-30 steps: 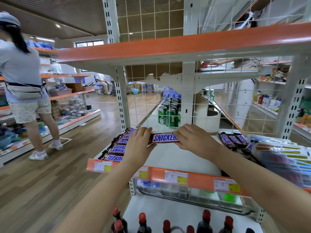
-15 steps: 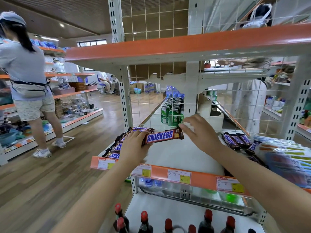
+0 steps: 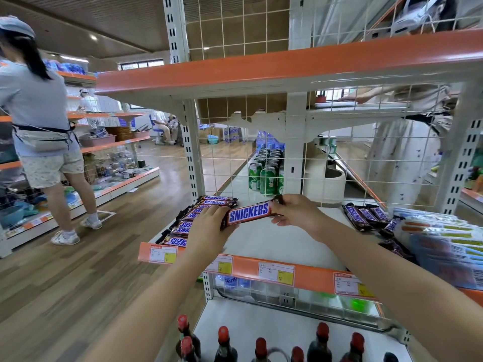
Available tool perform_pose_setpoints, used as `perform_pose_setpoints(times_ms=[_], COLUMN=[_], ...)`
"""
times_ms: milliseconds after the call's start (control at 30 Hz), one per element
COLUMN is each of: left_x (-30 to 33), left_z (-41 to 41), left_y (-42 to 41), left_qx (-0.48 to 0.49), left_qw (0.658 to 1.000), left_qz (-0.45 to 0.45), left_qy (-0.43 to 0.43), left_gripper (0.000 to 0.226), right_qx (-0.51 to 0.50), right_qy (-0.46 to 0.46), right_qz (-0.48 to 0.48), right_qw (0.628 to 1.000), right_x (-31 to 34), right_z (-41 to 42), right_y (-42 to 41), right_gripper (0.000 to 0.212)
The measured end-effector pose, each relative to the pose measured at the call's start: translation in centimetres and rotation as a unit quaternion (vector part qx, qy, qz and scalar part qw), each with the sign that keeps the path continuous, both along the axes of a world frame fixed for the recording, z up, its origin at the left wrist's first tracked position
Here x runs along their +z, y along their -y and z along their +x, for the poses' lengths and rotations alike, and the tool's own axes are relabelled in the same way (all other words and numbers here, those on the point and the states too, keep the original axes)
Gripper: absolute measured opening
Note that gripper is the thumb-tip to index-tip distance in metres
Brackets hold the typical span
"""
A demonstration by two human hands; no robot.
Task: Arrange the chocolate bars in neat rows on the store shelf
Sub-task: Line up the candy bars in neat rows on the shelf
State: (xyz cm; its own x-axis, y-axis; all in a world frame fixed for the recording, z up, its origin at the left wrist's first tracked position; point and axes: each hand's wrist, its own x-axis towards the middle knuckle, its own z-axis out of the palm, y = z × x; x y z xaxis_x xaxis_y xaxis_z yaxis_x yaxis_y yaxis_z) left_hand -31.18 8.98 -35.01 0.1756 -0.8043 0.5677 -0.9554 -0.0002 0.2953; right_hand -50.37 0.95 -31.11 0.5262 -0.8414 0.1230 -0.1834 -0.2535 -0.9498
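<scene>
Nearest, bottom shelf: dark bottles (image 3: 321, 346) with red caps, standing in a row at the front edge; labels not readable.

Middle shelf (image 3: 264, 239), white deck with an orange front rail: price tags (image 3: 276, 273) in white and yellow along the rail, print too small to read.

Held item: one chocolate bar (image 3: 248, 213), brown wrapper with a blue panel reading "SNICKERS" in white. It is lifted just above the shelf deck, lying crosswise and tilted, right end higher. The left hand (image 3: 209, 226) grips its left end, fingers curled over the top of the wrapper. The right hand (image 3: 292, 211) pinches the right end between thumb and fingertips.

Left of the held bar: a row of bars (image 3: 198, 218) of the same brand, lying flat one behind another from the rail back to the wire grid. The left hand hangs partly over this row.

Right side of the shelf: a loose group of bars (image 3: 364, 215) in the same wrapper, unaligned, some angled. Just beside them, at the far right, flat packets (image 3: 444, 239) in white, blue and orange; print blurred.

Behind the wire grid (image 3: 224, 163): green cans (image 3: 268, 176) in files on the opposite shelf, blue packs behind them; writing not legible.

Far left, across the aisle: a person (image 3: 39, 121) in a grey top and pale shorts facing other orange-railed shelving.
</scene>
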Motion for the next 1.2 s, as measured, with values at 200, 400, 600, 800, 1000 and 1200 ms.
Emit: perform_pose_setpoints(times_ms=[200,400,600,800,1000,1200], left_x=[0.0,0.7,0.4,-0.1,-0.4,0.2], left_z=[-0.1,-0.2,-0.2,-0.4,0.3,1.8], left_y=[0.5,0.2,0.5,1.1,1.5,2.7], left_qx=[-0.028,-0.051,-0.068,-0.049,-0.034,-0.007], left_qw=[0.938,0.817,0.795,0.807,0.825,0.850], left_qz=[0.024,0.028,0.041,0.017,0.018,0.008], left_qy=[-0.346,-0.574,-0.601,-0.589,-0.563,-0.526], left_gripper=[0.071,0.031,0.020,0.018,0.021,0.028], right_qx=[-0.047,-0.074,-0.058,-0.048,-0.078,-0.106], right_qy=[0.068,0.117,0.126,0.091,0.033,0.010], right_qz=[0.009,0.044,0.073,0.072,0.058,0.065], right_qw=[0.996,0.989,0.988,0.992,0.995,0.992], right_x=[-0.4,-0.6,-1.1,-1.6,-1.6,-1.5], right_z=[0.0,-0.3,-0.2,-0.1,0.6,2.7], right_y=[0.2,0.7,0.7,0.8,1.0,1.9], right_gripper=[0.010,0.012,0.014,0.026,0.022,0.014])
